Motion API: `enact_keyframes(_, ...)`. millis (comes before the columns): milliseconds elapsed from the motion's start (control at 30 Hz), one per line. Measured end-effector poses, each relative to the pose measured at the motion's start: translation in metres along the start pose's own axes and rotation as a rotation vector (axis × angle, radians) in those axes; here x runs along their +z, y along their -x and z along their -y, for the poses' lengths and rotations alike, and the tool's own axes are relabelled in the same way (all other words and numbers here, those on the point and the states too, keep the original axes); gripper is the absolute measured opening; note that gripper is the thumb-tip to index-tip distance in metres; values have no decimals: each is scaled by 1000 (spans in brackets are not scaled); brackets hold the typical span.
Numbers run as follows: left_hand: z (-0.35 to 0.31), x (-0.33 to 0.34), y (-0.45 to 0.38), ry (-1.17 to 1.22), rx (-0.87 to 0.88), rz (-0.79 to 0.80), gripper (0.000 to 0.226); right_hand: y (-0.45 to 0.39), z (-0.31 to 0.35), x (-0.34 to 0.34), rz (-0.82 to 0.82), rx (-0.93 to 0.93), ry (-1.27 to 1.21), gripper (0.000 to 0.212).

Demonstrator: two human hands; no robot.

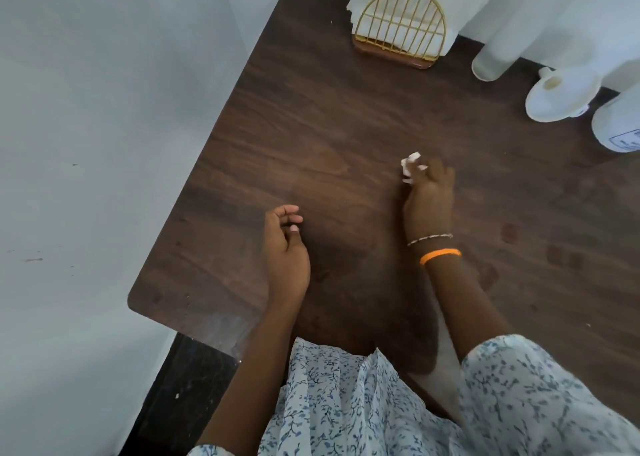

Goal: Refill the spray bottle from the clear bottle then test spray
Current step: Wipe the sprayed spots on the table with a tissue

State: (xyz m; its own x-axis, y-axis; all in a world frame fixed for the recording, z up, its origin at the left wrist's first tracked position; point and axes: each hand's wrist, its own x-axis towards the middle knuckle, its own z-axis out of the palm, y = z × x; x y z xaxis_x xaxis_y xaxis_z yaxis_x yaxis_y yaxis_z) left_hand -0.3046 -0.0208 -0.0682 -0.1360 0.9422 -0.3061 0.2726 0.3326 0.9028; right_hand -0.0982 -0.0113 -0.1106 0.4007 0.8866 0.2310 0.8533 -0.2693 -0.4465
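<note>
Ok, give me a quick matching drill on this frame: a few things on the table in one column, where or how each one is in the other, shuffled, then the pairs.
Things:
1. right hand
2. left hand
3. gold wire napkin holder
4. white spray head

States:
A. lying on its side at the table's far right
B. loosely curled, holding nothing
C. standing at the far edge with white paper in it
D. pinching a crumpled tissue against the table

Pairs: 1-D, 2-B, 3-C, 4-A

Two hands over a dark wooden table (311,126)

The right hand (429,199) pinches a crumpled white tissue (410,166) mid-table; the left hand (285,247) hovers loosely curled near the left edge.
</note>
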Motion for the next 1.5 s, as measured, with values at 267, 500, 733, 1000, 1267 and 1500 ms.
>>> enact_keyframes(267, -5, 4, -3, -11, 63, 8, 32, 99, 58, 10, 293, -595, -317, 26)
enact_keyframes(500, -9, 7, 7, -41, 100, 12, 34, 16, 51, 6, 89, -163, -105, 33)
enact_keyframes(733, -13, 22, 17, -75, 156, 70, 37, 70, 56, 1, 204, -439, -120, 23)
enact_keyframes(1000, -22, 58, 52, -170, 229, 286, 39, 102, -29, -64, 15, 80, -326, 21)
enact_keyframes(1267, -36, 135, 102, -155, 268, 692, 28, 138, -117, -132, -342, 408, -195, 27)
enact_keyframes(1500, -40, 185, 128, -295, 372, 835, 32, 144, -162, -149, -476, 648, -177, 29)
